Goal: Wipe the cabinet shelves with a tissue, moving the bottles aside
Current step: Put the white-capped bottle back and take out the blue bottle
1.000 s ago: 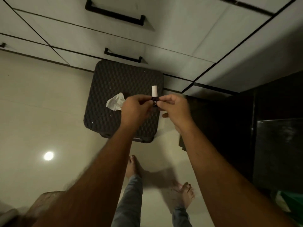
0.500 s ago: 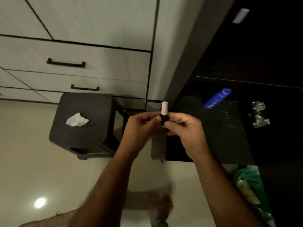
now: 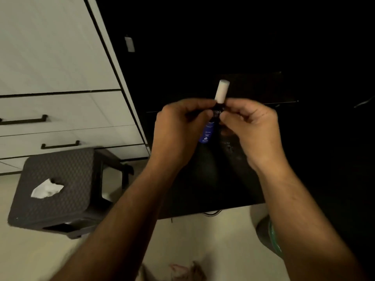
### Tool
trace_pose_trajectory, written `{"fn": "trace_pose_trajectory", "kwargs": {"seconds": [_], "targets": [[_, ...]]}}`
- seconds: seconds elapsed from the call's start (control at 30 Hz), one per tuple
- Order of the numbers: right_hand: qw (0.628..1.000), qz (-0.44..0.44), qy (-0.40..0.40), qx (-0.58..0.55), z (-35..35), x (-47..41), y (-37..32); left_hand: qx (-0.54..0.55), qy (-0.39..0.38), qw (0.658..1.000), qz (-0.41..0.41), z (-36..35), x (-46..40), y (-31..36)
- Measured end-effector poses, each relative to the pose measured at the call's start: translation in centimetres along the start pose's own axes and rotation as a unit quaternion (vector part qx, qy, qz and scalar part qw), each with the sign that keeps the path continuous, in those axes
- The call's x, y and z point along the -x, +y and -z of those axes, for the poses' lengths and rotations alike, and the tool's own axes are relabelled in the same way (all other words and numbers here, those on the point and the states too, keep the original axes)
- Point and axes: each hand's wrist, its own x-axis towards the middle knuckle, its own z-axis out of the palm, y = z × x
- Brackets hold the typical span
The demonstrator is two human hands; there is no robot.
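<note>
Both hands hold a small dark bottle with a tall white cap [image 3: 221, 92] upright in front of the dark open cabinet. My left hand [image 3: 178, 126] pinches its dark body from the left, my right hand [image 3: 249, 126] from the right. Behind and below it a blue bottle [image 3: 207, 131] lies on the dark cabinet shelf [image 3: 213, 179], partly hidden by my fingers. A crumpled white tissue [image 3: 47, 189] lies on the dark woven stool [image 3: 60, 189] at the lower left.
White drawers with black handles [image 3: 60, 146] fill the left wall beside the cabinet. A green bag [image 3: 273, 236] sits on the pale floor at the lower right, behind my right forearm. The cabinet's inside is very dark.
The view has swung right and up from the stool toward the open cabinet. Both hands have kept their pinch on the small white-capped bottle and now hold it in front of the shelf.
</note>
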Motion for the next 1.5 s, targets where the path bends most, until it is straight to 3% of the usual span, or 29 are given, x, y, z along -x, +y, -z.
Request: {"fn": "trace_pose_trajectory", "kwargs": {"seconds": [0.13, 0.5, 0.77, 1.3, 1.4, 1.5], "targets": [[0.998, 0.044, 0.005, 0.035, 0.9, -3.6, -1.0, 0.012, 0.002, 1.000, -0.008, -0.8, -3.5, 1.0], [0.991, 0.045, 0.011, 0.126, 1.9, -10.6, 1.7, 0.028, 0.022, 0.997, 0.065, -3.2, -10.4, -0.7], [0.971, 0.086, 0.020, 0.221, 1.6, -11.5, 2.2, 0.029, 0.032, 0.996, 0.076, -3.6, -10.9, -1.2], [0.954, 0.093, 0.040, 0.282, 1.5, -11.4, 2.7, 0.047, 0.047, 0.994, 0.087, -3.9, -10.9, -1.6], [0.954, 0.095, 0.077, 0.274, 2.2, -10.7, 2.1, 0.041, 0.084, 0.994, 0.050, -3.0, -9.5, -1.1], [0.957, 0.114, 0.158, 0.215, 3.5, -7.9, 1.6, 0.116, 0.109, 0.987, 0.034, -2.4, -5.5, -0.4]]}}
